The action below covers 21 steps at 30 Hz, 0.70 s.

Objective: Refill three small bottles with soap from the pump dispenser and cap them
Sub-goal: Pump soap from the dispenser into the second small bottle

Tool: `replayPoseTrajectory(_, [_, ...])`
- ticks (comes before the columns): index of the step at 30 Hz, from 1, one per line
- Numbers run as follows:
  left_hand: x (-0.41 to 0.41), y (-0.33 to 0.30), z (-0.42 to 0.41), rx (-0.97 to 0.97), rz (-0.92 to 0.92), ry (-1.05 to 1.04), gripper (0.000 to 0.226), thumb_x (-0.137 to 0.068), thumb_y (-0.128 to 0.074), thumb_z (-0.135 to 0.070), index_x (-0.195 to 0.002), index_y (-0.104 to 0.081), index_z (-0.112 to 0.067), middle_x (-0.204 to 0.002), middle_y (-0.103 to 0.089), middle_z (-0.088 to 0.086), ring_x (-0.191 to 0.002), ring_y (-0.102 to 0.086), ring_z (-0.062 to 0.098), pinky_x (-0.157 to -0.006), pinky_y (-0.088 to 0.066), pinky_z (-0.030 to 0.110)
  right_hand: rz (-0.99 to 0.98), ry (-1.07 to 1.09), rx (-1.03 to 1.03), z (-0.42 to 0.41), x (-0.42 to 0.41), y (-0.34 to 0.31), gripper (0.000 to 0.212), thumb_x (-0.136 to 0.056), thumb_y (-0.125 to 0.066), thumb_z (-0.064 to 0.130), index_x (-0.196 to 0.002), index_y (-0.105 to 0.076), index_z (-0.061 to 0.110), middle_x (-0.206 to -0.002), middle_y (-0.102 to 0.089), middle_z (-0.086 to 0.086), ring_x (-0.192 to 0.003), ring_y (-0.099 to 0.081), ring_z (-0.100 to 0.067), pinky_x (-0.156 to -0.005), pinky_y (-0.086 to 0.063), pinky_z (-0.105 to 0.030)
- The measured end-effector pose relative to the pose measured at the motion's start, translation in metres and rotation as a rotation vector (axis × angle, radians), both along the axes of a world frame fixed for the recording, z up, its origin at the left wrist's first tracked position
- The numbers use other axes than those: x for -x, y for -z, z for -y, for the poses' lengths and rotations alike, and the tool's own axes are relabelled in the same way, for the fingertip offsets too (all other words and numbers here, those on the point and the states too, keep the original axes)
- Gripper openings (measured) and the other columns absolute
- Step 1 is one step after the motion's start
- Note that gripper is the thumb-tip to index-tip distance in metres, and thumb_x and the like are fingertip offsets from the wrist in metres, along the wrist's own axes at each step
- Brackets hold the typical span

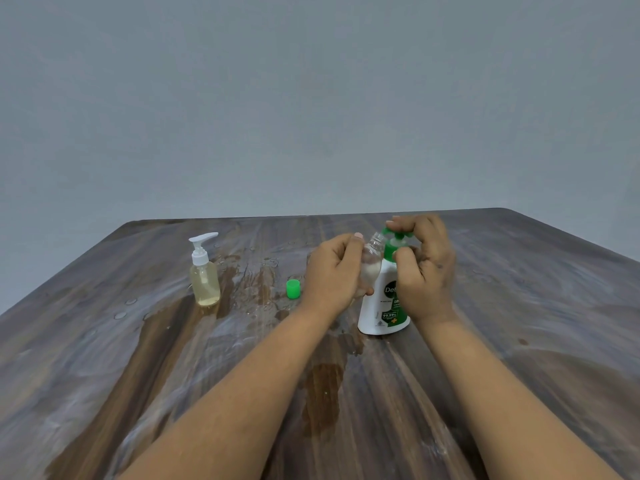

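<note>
Two bare hands over dark wood-grain table [104, 358], surface streaked with whitish smears, wet patches and droplets.

Left hand [330, 271]: fingers curled round small clear bottle [371, 263], thumb up along its far side. Bottle held tilted, uncapped threaded neck angled up and right, just under the green spout. Clear plastic, rounded body; whitish content in lower part, level hard to read behind the fingers.

Right hand [424, 268]: fingers bent over green pump head [394, 235] from above, thumb folded against the green collar below it. Clamped on the pump; depth of press cannot be told.

Pump dispenser [382, 306]: white opaque plastic, upright on table between the two hands, green-and-white printed label, "99.99%" legible. Contents not visible through the wall.

Green cap [293, 289]: small ridged cylinder, standing on table just left of left hand, apart from it.

Second pump bottle [205, 275]: clear, cylindrical with rounded shoulders, white pump top, spout pointing right. Upright, well left of the cap. Pale yellow liquid fills most of the body.

Both forearms bare, reaching in from lower edge. Plain grey-blue wall [311, 98] behind.
</note>
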<state>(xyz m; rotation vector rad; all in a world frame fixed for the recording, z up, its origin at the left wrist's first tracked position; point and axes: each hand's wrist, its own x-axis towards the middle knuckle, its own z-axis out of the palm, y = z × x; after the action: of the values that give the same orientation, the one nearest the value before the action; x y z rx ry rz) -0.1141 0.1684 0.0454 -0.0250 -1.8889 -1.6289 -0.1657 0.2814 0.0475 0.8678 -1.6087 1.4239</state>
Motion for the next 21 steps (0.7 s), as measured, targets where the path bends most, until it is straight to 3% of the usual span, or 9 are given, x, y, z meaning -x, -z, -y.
replayPoseTrajectory(7, [0.0,0.0004,-0.0006,-0.024,0.003,0.008,0.044,-0.102,-0.047,-0.022,-0.06,-0.057,-0.017,-0.056,-0.06,-0.012,-0.049,-0.059,0.008,-0.041,-0.051,0.027,0.004,-0.003,0.0,0.0007,0.0001,-0.0008,0.029,-0.071,-0.04,0.01,-0.087,-0.064,0.008,-0.089,-0.057,0.006,-0.088,-0.057,-0.015,-0.074,-0.046,-0.023])
replayPoseTrajectory(10, [0.0016,0.0009,0.001,0.005,0.001,-0.017,0.045,-0.102,-0.047,-0.022,-0.059,-0.058,-0.015,-0.057,-0.06,-0.011,-0.052,-0.059,0.014,-0.046,-0.055,0.038,-0.023,-0.005,-0.016,-0.0008,-0.0004,0.0,0.034,-0.07,-0.042,0.006,-0.095,-0.064,0.007,-0.093,-0.054,0.013,-0.09,-0.056,-0.011,-0.075,-0.046,-0.023])
replayPoseTrajectory(15, [0.0018,0.0019,0.0005,-0.031,0.015,0.001,0.043,-0.102,-0.047,-0.024,-0.062,-0.06,-0.014,-0.061,-0.064,-0.009,-0.051,-0.06,0.01,-0.042,-0.053,0.03,0.019,-0.033,0.018,-0.0012,0.0002,0.0,0.03,-0.07,-0.04,0.013,-0.088,-0.064,0.011,-0.09,-0.059,0.001,-0.089,-0.055,0.002,-0.074,-0.043,-0.014])
replayPoseTrajectory(21, [0.0012,0.0005,0.0005,0.012,0.017,-0.028,0.043,-0.102,-0.047,-0.022,-0.061,-0.059,-0.016,-0.057,-0.061,-0.011,-0.056,-0.06,0.02,-0.053,-0.057,0.055,0.039,-0.023,0.028,-0.0006,0.0002,0.0001,0.03,-0.072,-0.039,0.013,-0.086,-0.065,0.008,-0.09,-0.059,0.001,-0.089,-0.056,-0.002,-0.075,-0.045,-0.017])
